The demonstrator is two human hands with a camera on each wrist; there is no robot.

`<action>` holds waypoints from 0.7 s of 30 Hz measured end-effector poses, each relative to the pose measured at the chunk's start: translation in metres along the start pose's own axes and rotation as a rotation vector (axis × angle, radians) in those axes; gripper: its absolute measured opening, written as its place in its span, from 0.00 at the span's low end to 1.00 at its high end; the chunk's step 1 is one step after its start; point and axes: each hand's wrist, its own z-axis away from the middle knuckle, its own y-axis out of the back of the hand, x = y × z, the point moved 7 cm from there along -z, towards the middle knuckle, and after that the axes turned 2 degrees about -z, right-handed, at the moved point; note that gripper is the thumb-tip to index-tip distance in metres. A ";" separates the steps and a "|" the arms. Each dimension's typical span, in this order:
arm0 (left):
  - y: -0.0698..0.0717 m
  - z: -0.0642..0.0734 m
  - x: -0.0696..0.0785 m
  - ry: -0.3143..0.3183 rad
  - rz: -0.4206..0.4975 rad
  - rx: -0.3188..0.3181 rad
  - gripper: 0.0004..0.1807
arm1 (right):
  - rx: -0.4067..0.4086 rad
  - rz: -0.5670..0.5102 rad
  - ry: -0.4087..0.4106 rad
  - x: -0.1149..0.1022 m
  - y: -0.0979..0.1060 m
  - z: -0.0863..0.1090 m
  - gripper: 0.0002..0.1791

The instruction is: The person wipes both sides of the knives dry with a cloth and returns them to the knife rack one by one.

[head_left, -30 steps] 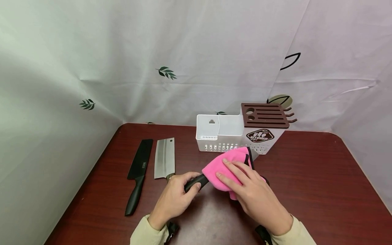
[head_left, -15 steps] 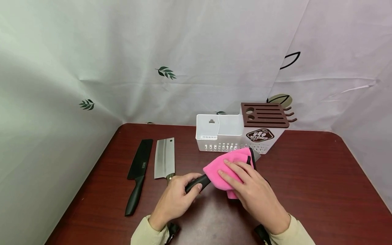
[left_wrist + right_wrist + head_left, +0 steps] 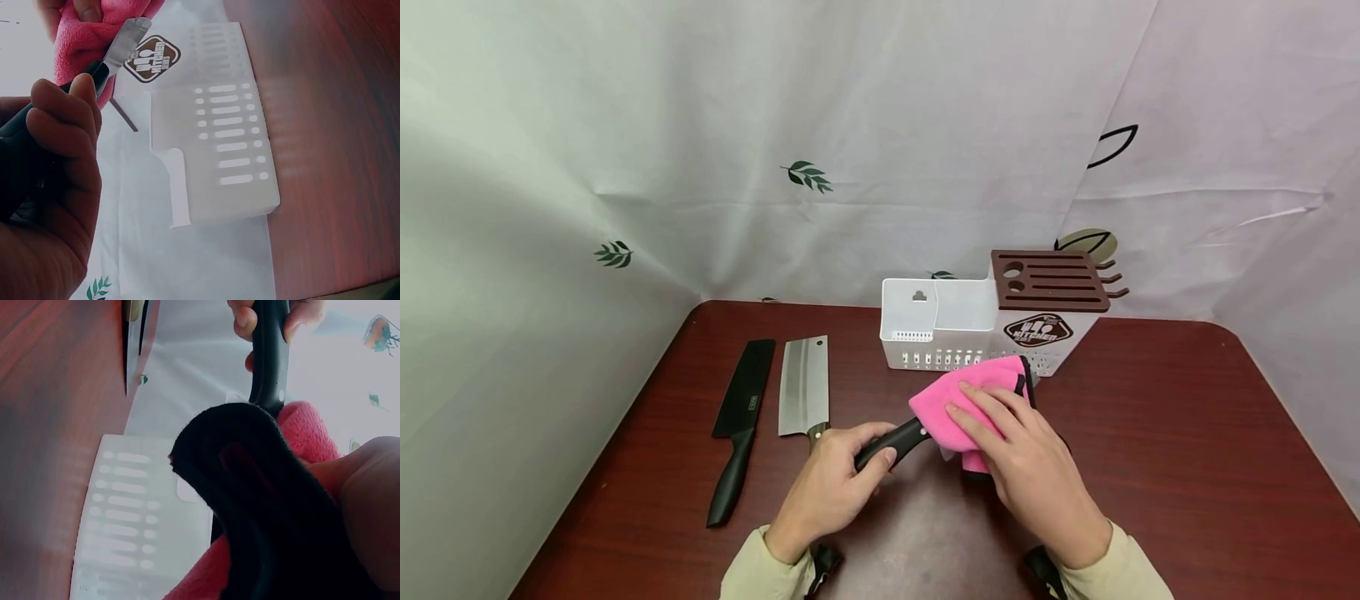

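Note:
My left hand [image 3: 831, 483] grips the black handle of a knife [image 3: 898, 440], which is held above the table and points up to the right. A pink cloth [image 3: 951, 412] with black edging is folded over the blade. My right hand [image 3: 1030, 467] pinches the cloth around the blade, fingers lying on top of it. Only bits of the blade show beside the cloth; in the left wrist view a stretch of the steel blade [image 3: 127, 45] comes out near the handle. In the right wrist view the cloth's dark edging [image 3: 250, 462] covers much of the knife.
On the left lie a black knife [image 3: 747, 408] and a steel cleaver [image 3: 805, 387], both with handles toward me. A white knife holder [image 3: 898, 355] with a brown slotted top [image 3: 1052, 283] stands behind the hands. The reddish-brown table [image 3: 1187, 433] meets a pale curtain.
The right hand and cloth have slid a little up and right along the blade, baring more of the handle end. The left hand keeps its grip almost in place.

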 end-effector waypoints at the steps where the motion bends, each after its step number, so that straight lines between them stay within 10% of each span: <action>1: 0.000 0.000 0.000 -0.002 0.000 0.000 0.10 | -0.001 0.000 -0.009 0.001 0.000 0.000 0.25; 21: 0.000 0.000 0.002 -0.002 0.009 -0.003 0.11 | 0.071 0.020 -0.120 0.018 0.010 0.001 0.30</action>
